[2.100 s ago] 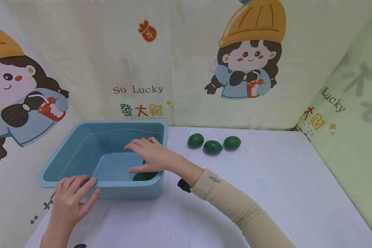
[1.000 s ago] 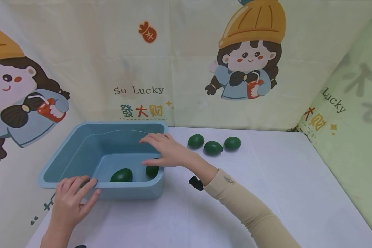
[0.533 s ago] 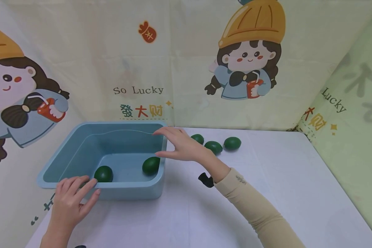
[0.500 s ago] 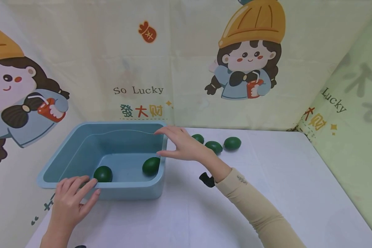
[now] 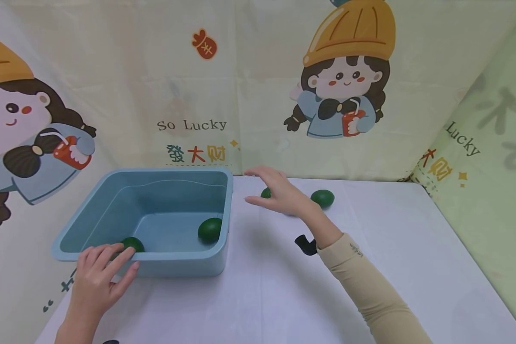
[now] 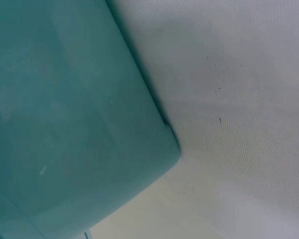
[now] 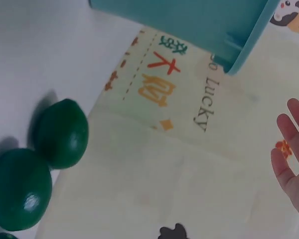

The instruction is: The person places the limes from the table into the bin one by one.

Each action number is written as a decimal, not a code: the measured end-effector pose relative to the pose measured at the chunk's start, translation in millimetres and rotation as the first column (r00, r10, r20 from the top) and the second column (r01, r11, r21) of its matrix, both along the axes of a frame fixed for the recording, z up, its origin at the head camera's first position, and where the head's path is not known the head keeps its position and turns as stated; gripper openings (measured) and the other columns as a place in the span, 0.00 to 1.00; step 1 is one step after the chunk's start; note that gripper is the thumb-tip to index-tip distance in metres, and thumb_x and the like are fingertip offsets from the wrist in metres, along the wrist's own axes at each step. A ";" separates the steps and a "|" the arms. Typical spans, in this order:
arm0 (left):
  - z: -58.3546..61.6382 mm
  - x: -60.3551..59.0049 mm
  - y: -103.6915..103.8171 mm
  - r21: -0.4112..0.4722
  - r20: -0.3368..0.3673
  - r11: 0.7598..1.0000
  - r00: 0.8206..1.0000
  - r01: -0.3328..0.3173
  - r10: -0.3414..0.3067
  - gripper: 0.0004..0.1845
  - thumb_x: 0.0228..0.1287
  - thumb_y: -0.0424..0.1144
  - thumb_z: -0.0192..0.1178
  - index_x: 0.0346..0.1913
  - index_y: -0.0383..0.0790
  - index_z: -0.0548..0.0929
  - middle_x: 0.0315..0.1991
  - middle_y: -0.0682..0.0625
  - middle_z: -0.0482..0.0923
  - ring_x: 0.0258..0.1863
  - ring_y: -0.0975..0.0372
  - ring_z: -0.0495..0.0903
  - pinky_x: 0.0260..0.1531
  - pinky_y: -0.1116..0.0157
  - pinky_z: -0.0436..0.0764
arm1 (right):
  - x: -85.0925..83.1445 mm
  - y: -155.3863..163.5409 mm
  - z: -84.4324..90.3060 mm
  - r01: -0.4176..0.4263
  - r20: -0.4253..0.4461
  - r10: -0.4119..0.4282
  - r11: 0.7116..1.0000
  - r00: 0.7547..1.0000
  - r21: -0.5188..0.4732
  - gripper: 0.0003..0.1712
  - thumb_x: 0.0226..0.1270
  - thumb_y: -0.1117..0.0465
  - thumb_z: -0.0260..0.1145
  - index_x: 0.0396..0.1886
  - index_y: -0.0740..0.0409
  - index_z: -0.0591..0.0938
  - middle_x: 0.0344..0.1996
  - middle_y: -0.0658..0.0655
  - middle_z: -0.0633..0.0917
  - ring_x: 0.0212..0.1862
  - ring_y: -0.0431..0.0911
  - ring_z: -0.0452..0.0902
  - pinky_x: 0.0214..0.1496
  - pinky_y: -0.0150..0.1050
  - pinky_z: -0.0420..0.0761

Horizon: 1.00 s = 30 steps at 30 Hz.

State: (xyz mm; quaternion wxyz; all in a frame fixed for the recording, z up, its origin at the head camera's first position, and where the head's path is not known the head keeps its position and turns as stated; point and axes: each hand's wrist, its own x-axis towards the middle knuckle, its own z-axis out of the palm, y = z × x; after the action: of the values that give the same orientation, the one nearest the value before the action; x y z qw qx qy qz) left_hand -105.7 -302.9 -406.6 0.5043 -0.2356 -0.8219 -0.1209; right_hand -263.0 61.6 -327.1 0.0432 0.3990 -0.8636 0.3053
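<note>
My left hand [image 5: 99,274] rests on the near rim of a blue plastic basin [image 5: 176,257], fingers over the edge and thumb outside. Inside the basin, one lime [image 5: 133,244] is partly covered by those fingers. Another lime [image 5: 209,231] lies against the right wall. My right hand [image 5: 281,191] hovers right of the basin, holding nothing, thumb and fingers spread apart. Behind it in the head view are a half-hidden lime [image 5: 265,193] and a lime [image 5: 322,198] by the wrist. The right wrist view shows two limes [image 7: 62,133] side by side, with a third at the bottom edge.
A white cloth [image 5: 395,248] covers the table. Printed fabric [image 5: 266,95] hangs right behind the basin and limes, and a green panel [image 5: 494,191] borders the right. A black wrist camera [image 5: 306,245] sits under my right wrist.
My right hand has drawn out of the basin to the right, toward the limes on the table. One lime has rolled left across the basin to my left hand, which stays still.
</note>
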 end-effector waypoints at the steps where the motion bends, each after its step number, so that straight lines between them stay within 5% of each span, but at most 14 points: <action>1: 0.1 -0.1 -0.2 0.001 0.000 1.000 1.000 0.001 -0.001 0.29 0.66 0.57 0.46 0.30 0.31 0.82 0.28 0.35 0.77 0.30 0.44 0.70 0.34 0.50 0.61 | -1.7 2.9 -1.2 0.006 0.002 -0.006 1.000 1.000 -0.001 0.35 0.59 0.45 0.62 0.63 0.54 0.65 0.60 0.51 0.70 0.62 0.44 0.62 0.64 0.51 0.56; 10: 1.4 -1.9 -1.0 0.010 0.000 1.000 1.000 0.013 -0.013 0.29 0.65 0.57 0.47 0.30 0.30 0.82 0.28 0.35 0.77 0.30 0.44 0.70 0.41 0.59 0.62 | -15.9 23.1 -12.4 0.020 0.005 -0.020 0.999 1.000 -0.035 0.34 0.59 0.49 0.64 0.61 0.60 0.67 0.58 0.56 0.71 0.61 0.48 0.64 0.63 0.53 0.56; 19: 3.2 -2.3 -0.8 0.012 0.000 1.000 1.000 0.026 -0.026 0.29 0.66 0.56 0.47 0.29 0.30 0.82 0.28 0.35 0.77 0.29 0.44 0.70 0.33 0.49 0.60 | -27.9 41.4 -28.8 0.020 0.002 -0.020 0.997 1.000 -0.078 0.32 0.59 0.52 0.65 0.59 0.62 0.68 0.56 0.57 0.73 0.58 0.51 0.67 0.62 0.50 0.61; 30: 2.4 -0.8 -3.0 0.014 0.046 1.000 0.999 -0.001 0.001 0.30 0.65 0.58 0.47 0.31 0.31 0.82 0.30 0.35 0.78 0.31 0.44 0.70 0.48 0.65 0.58 | -37.6 62.9 -46.1 0.044 0.026 -0.041 0.992 0.999 -0.119 0.33 0.56 0.56 0.67 0.59 0.63 0.67 0.55 0.60 0.73 0.58 0.54 0.66 0.59 0.50 0.64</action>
State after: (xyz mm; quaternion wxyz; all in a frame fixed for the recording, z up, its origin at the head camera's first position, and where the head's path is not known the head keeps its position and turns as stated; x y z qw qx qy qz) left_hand -106.5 -305.9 -404.2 0.4869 -0.2287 -0.8326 -0.1319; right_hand -300.6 124.6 -373.2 0.0633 0.3736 -0.8525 0.3600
